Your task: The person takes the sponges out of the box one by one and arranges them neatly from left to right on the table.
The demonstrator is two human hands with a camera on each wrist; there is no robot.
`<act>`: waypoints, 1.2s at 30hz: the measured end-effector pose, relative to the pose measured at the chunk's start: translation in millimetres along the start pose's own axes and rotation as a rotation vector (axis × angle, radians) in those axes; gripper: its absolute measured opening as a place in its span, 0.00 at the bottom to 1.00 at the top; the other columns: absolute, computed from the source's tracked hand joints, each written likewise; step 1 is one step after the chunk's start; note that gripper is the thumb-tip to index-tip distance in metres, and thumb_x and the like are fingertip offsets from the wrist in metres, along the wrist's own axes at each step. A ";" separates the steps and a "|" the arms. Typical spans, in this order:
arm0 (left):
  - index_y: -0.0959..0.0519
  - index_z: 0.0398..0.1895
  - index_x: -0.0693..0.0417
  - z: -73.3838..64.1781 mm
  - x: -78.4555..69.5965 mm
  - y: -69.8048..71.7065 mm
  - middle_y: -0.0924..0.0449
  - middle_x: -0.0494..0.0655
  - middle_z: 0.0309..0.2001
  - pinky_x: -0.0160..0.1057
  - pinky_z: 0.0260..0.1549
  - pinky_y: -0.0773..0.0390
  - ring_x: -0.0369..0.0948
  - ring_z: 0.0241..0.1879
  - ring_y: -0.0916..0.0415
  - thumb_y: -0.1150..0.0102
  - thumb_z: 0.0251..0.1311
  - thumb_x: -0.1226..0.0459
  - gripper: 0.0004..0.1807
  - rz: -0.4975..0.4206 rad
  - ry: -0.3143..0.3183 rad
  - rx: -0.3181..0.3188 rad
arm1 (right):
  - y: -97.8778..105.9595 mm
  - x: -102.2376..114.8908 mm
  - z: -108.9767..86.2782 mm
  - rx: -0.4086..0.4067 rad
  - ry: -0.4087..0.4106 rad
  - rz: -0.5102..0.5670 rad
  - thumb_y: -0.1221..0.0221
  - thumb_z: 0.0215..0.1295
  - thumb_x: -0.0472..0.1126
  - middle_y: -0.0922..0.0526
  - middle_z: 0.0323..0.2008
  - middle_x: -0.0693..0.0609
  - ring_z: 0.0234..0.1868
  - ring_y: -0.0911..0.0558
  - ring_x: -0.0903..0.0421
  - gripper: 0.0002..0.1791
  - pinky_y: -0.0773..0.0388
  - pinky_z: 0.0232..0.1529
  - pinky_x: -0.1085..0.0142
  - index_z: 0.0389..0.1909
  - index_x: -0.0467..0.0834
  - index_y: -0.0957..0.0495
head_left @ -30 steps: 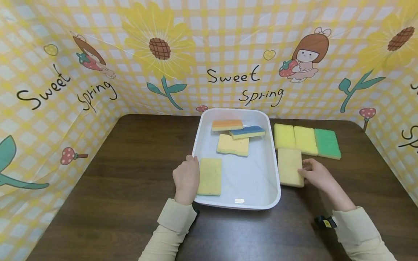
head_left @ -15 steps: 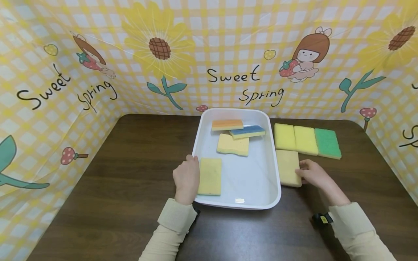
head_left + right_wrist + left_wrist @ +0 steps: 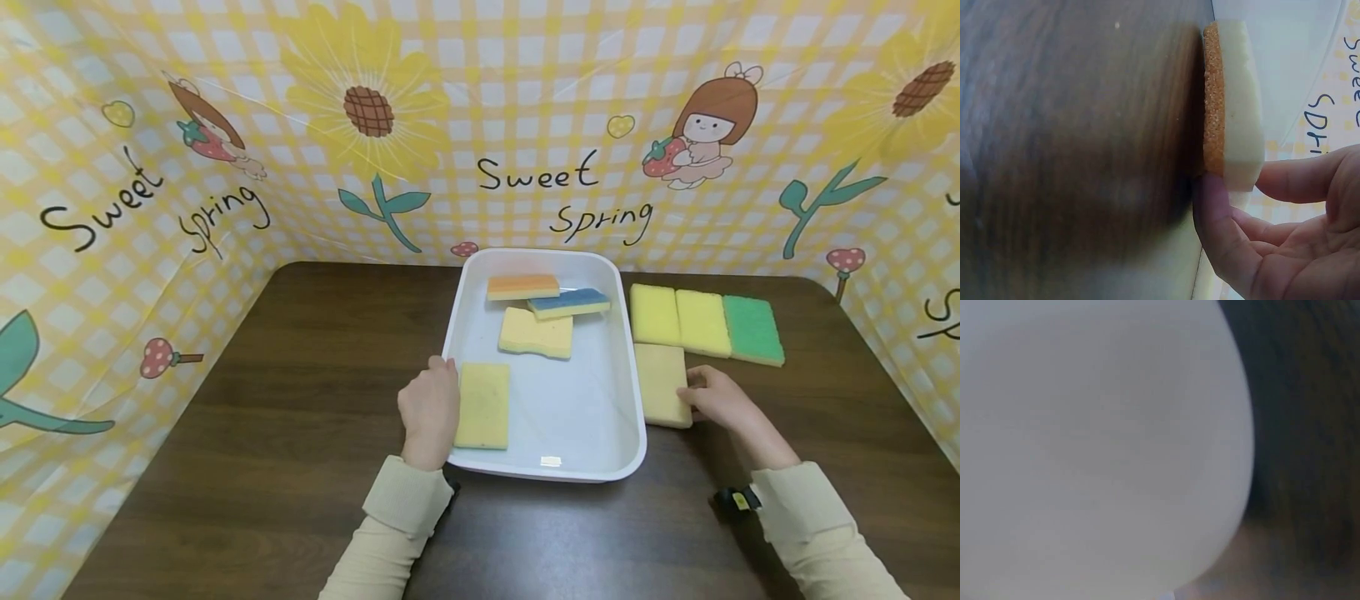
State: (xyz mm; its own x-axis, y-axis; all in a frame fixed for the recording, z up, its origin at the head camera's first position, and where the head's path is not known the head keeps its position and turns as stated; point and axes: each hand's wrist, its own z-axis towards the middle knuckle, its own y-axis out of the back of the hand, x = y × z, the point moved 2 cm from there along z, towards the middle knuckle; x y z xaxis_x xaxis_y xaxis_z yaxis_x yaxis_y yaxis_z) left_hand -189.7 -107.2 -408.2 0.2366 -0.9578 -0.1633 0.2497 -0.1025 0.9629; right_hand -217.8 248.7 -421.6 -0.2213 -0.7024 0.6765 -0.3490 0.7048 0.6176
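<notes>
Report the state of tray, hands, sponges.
White tray: upright, partly filled
Left hand: gripping tray rim
Pale sponge: pinched, orange side down
Right hand: pinching pale sponge
Orange sponge: orange side up
Blue sponge: blue side up
Green sponge: green side up
Four yellow sponges: yellow sides up

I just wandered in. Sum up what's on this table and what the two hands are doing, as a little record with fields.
Table: dark brown, wood-grained
Left hand: grips the left side of the white tray
Right hand: pinches the right edge of a cream sponge with an orange-brown underside
That sponge's place: outside the tray's right side
In the tray: orange-topped sponge, blue-topped sponge, wavy-edged yellow sponge, plain rectangular yellow sponge
Row behind, left to right: first yellow sponge, second yellow sponge, green sponge
Backdrop: yellow checked cloth, printed "Sweet Spring"
</notes>
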 end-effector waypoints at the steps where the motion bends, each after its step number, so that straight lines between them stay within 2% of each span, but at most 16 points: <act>1: 0.27 0.27 0.62 0.0 -0.2 0.0 0.24 0.55 0.15 0.42 0.14 0.28 0.46 0.15 0.23 0.54 0.71 0.57 0.19 0.000 0.001 0.001 | 0.0 -0.2 0.3 0.001 -0.003 0.000 0.55 0.70 0.36 0.35 0.55 0.18 0.48 0.21 0.36 0.29 0.19 0.43 0.55 0.62 0.17 0.49; 14: 0.26 0.28 0.62 0.9 -0.1 0.6 0.23 0.55 0.16 0.42 0.15 0.27 0.46 0.16 0.23 0.56 0.72 0.56 0.19 0.001 0.018 0.039 | 0.6 -2.6 2.2 -0.002 -0.017 0.000 0.55 0.70 0.37 0.36 0.56 0.18 0.50 0.22 0.35 0.30 0.19 0.44 0.55 0.62 0.17 0.49; 22: 0.27 0.26 0.62 -0.9 -0.8 1.3 0.22 0.56 0.16 0.43 0.14 0.27 0.48 0.16 0.21 0.54 0.71 0.57 0.19 0.005 -0.005 -0.035 | -0.4 -4.0 3.9 -0.002 -0.016 0.001 0.56 0.71 0.37 0.37 0.57 0.18 0.53 0.24 0.32 0.30 0.19 0.45 0.54 0.62 0.18 0.49; 31: 0.27 0.25 0.62 -0.7 -0.3 0.6 0.25 0.54 0.13 0.41 0.13 0.28 0.44 0.13 0.25 0.53 0.70 0.57 0.19 0.017 -0.011 -0.025 | -0.2 -2.5 2.4 -0.005 -0.014 0.003 0.56 0.71 0.37 0.36 0.57 0.19 0.52 0.23 0.34 0.29 0.19 0.45 0.54 0.62 0.18 0.49; 36: 0.27 0.25 0.62 -0.4 -0.1 -0.3 0.25 0.54 0.13 0.42 0.13 0.28 0.45 0.13 0.25 0.53 0.70 0.57 0.19 0.016 -0.011 -0.027 | 1.1 -2.8 -0.1 -0.031 0.002 -0.037 0.54 0.70 0.41 0.35 0.56 0.19 0.46 0.20 0.38 0.32 0.21 0.44 0.53 0.62 0.19 0.48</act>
State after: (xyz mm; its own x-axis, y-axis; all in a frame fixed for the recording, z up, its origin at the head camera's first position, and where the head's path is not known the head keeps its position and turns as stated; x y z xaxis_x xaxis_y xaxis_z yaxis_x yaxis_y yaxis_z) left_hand -189.4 -106.9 -408.6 0.2309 -0.9620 -0.1456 0.2713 -0.0800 0.9592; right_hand -217.5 251.4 -422.7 -0.2067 -0.7277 0.6540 -0.3288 0.6812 0.6541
